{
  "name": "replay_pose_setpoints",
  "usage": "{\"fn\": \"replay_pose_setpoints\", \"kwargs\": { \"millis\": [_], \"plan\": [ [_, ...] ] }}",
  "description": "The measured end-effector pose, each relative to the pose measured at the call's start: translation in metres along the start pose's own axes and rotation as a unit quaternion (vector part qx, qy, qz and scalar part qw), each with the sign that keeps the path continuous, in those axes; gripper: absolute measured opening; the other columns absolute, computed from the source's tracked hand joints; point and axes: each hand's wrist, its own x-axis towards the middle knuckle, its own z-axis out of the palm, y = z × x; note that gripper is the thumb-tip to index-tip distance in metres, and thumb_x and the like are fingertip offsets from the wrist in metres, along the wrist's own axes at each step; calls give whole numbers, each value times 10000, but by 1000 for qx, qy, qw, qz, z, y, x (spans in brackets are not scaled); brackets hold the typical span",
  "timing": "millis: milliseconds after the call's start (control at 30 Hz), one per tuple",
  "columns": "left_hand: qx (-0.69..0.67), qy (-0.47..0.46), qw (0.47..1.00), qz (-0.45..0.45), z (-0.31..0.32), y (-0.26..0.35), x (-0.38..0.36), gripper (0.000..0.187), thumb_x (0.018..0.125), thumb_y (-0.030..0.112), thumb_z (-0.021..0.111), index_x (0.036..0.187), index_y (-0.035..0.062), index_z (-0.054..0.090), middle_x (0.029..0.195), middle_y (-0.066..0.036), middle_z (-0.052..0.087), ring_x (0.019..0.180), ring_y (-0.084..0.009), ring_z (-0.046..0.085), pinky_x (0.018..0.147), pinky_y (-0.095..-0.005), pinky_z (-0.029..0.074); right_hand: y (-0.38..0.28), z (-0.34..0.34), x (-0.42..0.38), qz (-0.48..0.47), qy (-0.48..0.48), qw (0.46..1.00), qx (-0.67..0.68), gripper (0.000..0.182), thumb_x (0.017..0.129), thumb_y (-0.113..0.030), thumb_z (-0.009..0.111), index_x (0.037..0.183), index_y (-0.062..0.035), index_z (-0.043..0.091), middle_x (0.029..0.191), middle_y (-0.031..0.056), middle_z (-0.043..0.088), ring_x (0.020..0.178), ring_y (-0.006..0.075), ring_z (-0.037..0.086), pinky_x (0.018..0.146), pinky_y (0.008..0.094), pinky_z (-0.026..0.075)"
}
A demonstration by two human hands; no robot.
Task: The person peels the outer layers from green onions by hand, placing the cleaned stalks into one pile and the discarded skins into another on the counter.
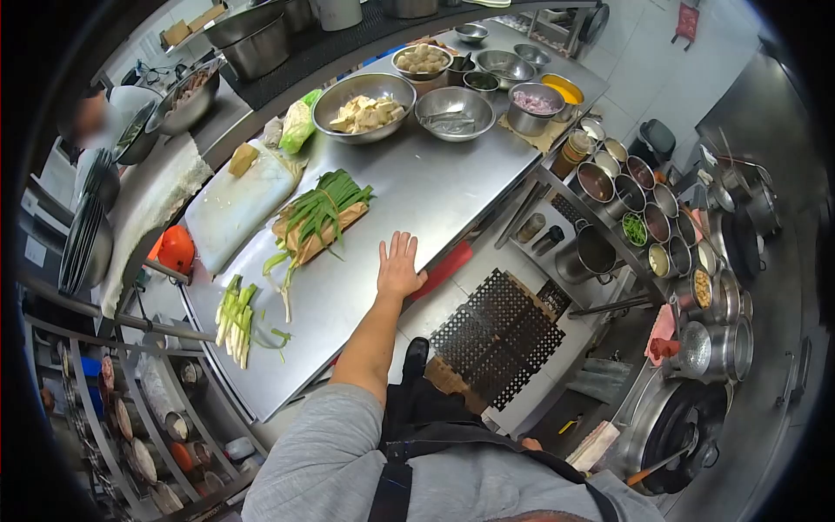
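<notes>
My left hand point(400, 268) lies flat, fingers spread, at the edge of the steel table point(426, 187), holding nothing. Nearest to it is a bundle of green scallions point(330, 204) on brown paper point(335, 228). Trimmed white scallion stalks point(233, 326) lie closer to the near left corner, with loose green scraps point(280, 337) beside them. Behind is a white cutting board point(243, 204) with a yellowish chunk point(243, 160) on it. Only a small patch of what appears to be my right hand point(531, 444) shows beside my body; its fingers are hidden.
Along the table's back stand a steel bowl of pale chunks point(365, 113), a bowl point(454, 115) and a cabbage point(298, 123). Several seasoning pots point(631, 191) line the right counter. A perforated mat point(500, 339) covers the floor. Another person point(122, 109) stands at far left.
</notes>
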Motion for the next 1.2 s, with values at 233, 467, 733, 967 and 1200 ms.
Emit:
{"fn": "replay_pose_setpoints", "kwargs": {
  "millis": [233,467,733,967,1200],
  "plan": [
    [-31,19,999,13,-1,-8,-3,865,697,426,678,1397,58,327,1485,-141,252,1411,-305,134,1122,-560,78,-112,-88,54,-89,150,984,-43,252,799,-259,577,885,-57,700,866,229,640,861,394,623,800,466,490],
    [-369,-46,927,-40,-48,-57,-27,391,730,391,636,942,65,675,907,-153,671,857,-300,639,776,-384,494,-234,-143,50,-246,166,955,20,263,863,-208,597,928,39,659,842,239,644,800,376,643,684,390,475],
    [-495,92,813,-293,-22,-97,-361,230,807,275,642,780,47,659,684,-64,662,583,-129,624,558,-292,510,-168,-59,114,-342,-35,884,-317,300,806,-258,587,884,23,658,881,228,648,845,330,646,719,443,506],
    [-451,386,492,-637,-44,-166,-666,185,869,168,545,996,58,623,796,-68,658,646,-161,665,466,-285,485,-175,-52,153,-371,6,798,-475,317,756,-269,622,634,22,648,641,197,627,681,314,655,660,441,493],
    [-226,729,387,-517,-219,-245,-845,147,902,211,532,958,79,563,667,-30,576,508,-123,544,404,-254,405,-236,-18,64,-351,97,883,-296,308,775,-262,649,762,44,684,727,223,644,745,356,654,735,419,492]
  ]
}}
